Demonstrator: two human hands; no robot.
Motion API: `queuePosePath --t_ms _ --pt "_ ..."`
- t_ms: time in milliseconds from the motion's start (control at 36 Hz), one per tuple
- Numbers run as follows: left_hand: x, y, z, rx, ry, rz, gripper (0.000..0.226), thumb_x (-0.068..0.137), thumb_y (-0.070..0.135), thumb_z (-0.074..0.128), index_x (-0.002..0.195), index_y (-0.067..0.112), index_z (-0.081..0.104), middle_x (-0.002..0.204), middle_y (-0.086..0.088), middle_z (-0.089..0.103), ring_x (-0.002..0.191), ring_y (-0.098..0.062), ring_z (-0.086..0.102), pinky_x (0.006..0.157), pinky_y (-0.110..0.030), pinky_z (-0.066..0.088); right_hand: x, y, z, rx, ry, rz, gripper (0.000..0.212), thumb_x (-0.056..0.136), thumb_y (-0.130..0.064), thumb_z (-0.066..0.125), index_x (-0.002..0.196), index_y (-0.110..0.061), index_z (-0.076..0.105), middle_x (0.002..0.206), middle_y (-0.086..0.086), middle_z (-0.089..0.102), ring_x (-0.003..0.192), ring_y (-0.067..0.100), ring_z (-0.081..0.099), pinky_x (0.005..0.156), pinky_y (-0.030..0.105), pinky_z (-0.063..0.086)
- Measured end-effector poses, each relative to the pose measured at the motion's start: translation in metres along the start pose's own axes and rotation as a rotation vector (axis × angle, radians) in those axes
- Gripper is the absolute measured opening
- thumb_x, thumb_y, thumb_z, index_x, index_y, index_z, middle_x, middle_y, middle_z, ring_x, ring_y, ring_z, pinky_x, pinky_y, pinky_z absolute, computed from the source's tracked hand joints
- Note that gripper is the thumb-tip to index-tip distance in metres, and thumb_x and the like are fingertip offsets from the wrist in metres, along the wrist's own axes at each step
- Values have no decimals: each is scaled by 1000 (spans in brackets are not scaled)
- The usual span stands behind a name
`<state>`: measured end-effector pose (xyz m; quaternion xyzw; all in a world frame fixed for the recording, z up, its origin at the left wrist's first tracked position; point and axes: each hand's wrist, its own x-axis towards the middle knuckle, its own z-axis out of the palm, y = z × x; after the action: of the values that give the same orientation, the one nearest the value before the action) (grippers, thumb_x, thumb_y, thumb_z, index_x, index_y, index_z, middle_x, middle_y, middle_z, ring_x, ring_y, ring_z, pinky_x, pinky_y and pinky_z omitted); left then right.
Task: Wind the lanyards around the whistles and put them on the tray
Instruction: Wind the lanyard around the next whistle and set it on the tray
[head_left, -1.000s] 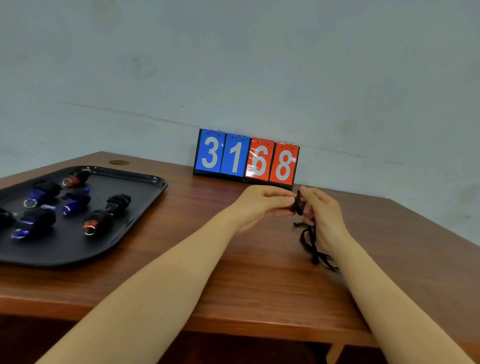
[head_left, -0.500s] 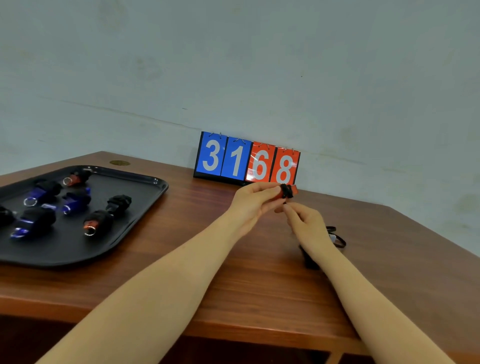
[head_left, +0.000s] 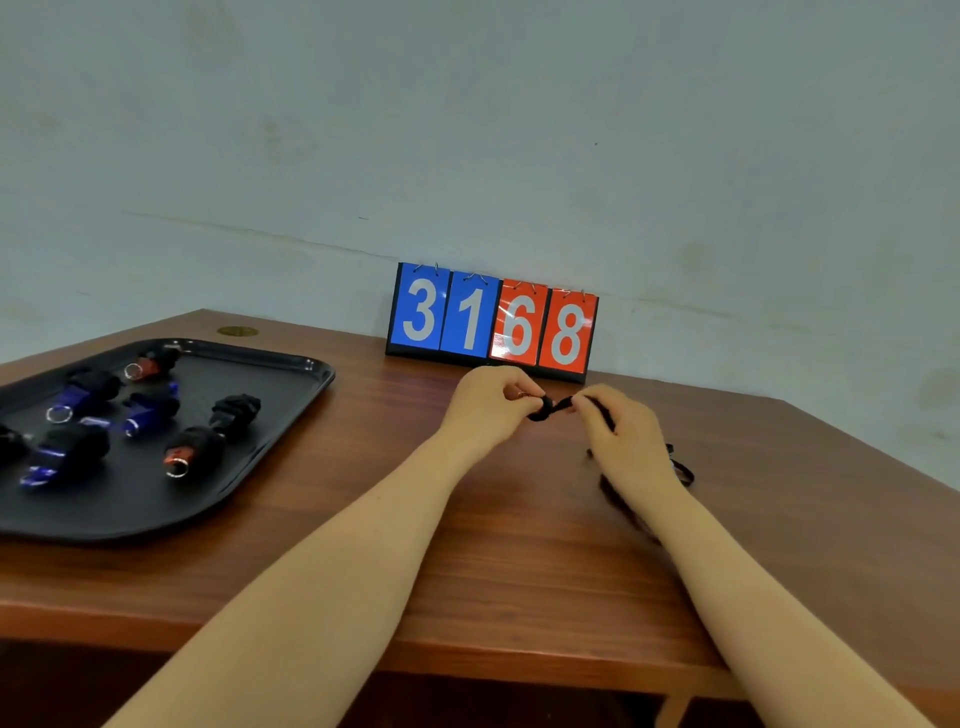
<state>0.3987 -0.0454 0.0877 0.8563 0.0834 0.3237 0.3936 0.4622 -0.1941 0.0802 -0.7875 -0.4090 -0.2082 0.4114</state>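
Note:
My left hand (head_left: 488, 402) pinches a red whistle (head_left: 540, 408) that is mostly covered by turns of black lanyard; only a bit of red and a ring show by the fingertips. My right hand (head_left: 621, 436) pinches the black lanyard (head_left: 563, 405) just right of the whistle. The loose rest of the lanyard (head_left: 680, 467) lies on the table behind my right wrist, partly hidden. A black tray (head_left: 291, 410) at the left holds several wound whistles, blue ones (head_left: 140, 413) and red ones (head_left: 189, 452).
A flip scoreboard (head_left: 493, 322) reading 3168 stands at the back of the wooden table (head_left: 519, 545) against the wall. A brass cable grommet (head_left: 237, 331) sits in the far left corner. The table's front edge runs just below my forearms.
Both hands dropped slightly toward the table. My right hand came round from under the whistle to its right side, pulling the lanyard taut; more cord is wrapped on the whistle.

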Motion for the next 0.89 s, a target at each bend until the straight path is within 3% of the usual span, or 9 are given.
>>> queuePosePath --t_ms 222,361,472,611,722,889 --pt "-9 11 -8 -41 -263 40 17 89 21 66 105 21 71 86 18 60 78 2 56 68 -13 40 1 0 -4 180 125 205 13 96 -23 54 96 -17 66 87 -3 65 80 4 56 68 15 39" --pt "-13 17 -12 -294 -345 -27 17 90 17 65 107 17 70 91 9 66 76 5 64 62 -7 48 3 -2 -7 372 128 365 14 95 -23 57 89 -16 67 72 -4 60 69 11 53 62 21 41" --pt "-14 20 -11 -619 -421 -95 19 90 7 64 108 9 68 104 -7 69 96 -15 69 85 -26 56 6 -1 -11 557 135 509 17 95 -23 56 90 -10 67 65 2 53 59 12 46 54 22 40" --pt "-11 26 -11 -1030 -453 -178 16 92 1 57 106 5 65 110 -11 68 102 -21 68 89 -30 56 7 3 -12 835 37 583 20 98 -20 50 90 -5 61 59 0 44 51 10 34 41 19 29" --pt "-5 27 -18 -1297 -379 -200 25 94 1 55 119 -1 59 116 -14 67 105 -20 66 86 -27 55 7 3 -11 827 35 531 27 101 -23 44 87 -6 60 57 -1 43 48 10 35 42 22 29" --pt "-5 22 -20 -1300 -333 -302 21 92 2 58 112 -1 64 97 -11 73 86 -16 71 72 -22 57 7 2 -3 628 46 442 26 102 -24 43 96 -11 66 72 4 54 65 18 49 51 26 38"
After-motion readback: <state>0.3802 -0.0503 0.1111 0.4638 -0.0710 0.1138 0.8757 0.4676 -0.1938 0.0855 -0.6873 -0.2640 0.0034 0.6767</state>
